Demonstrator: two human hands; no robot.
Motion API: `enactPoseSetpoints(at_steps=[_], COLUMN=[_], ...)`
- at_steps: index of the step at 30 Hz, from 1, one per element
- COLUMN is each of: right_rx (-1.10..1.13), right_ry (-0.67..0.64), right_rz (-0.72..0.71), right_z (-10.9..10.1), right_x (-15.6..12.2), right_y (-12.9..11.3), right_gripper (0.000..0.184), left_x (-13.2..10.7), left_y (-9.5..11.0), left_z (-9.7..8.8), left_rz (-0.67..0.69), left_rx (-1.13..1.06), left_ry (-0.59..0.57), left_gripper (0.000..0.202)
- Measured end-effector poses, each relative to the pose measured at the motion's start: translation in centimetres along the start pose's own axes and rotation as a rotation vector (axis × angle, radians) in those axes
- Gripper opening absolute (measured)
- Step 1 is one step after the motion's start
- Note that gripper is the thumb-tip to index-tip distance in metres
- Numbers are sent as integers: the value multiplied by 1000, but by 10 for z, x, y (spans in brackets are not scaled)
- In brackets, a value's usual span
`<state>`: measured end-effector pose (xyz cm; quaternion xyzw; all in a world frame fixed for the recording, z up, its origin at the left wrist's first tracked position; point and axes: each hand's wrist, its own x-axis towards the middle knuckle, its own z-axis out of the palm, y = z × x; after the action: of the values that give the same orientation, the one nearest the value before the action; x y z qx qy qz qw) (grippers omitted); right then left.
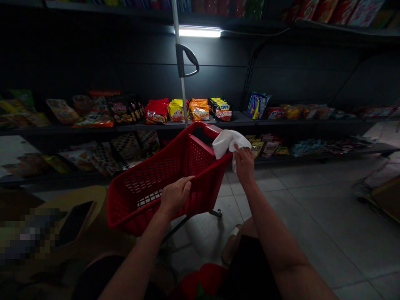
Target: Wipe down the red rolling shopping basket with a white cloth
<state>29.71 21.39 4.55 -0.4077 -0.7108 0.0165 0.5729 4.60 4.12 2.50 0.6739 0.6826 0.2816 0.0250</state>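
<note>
A red plastic shopping cart [143, 166] with perforated walls stands in front of me, its basket with nothing visible inside. My left hand [176, 195] is closed over the near rim of the basket, its fingers partly hidden behind the edge. At the cart's handle end, my right hand [244, 160] grips a white cloth [229, 143]. The cloth is bunched over the corner by the handle and touches the red plastic, with a piece hanging below my fingers.
Dark shelves behind the cart carry snack packets [156, 111]. A thin pole with a black grip [180, 61] rises in front of them, near a lit tube [200, 31]. At the left, a phone-like dark slab [75, 223] lies on a yellowish surface. Pale tiles [306, 216] cover the floor.
</note>
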Motion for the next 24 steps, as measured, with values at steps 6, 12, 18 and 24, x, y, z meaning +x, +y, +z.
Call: enactPoseSetpoints(at_steps=[6, 12, 18, 24], right_rx=[3, -109, -19, 154], right_ry=[265, -149, -19, 261], right_rz=[75, -310, -169, 63], right_z=[-32, -7, 22, 37], right_x=[-22, -51, 23, 13], right_y=[5, -38, -1, -4], right_gripper=[45, 36, 35, 45], left_x=[5, 5, 1, 6], left_y=[1, 0, -1, -1], left_z=[3, 2, -2, 0], left_rz=[-9, 1, 33, 17], left_rx=[18, 6, 9, 15], left_ry=[11, 9, -33, -23], left_gripper=[43, 43, 44, 43])
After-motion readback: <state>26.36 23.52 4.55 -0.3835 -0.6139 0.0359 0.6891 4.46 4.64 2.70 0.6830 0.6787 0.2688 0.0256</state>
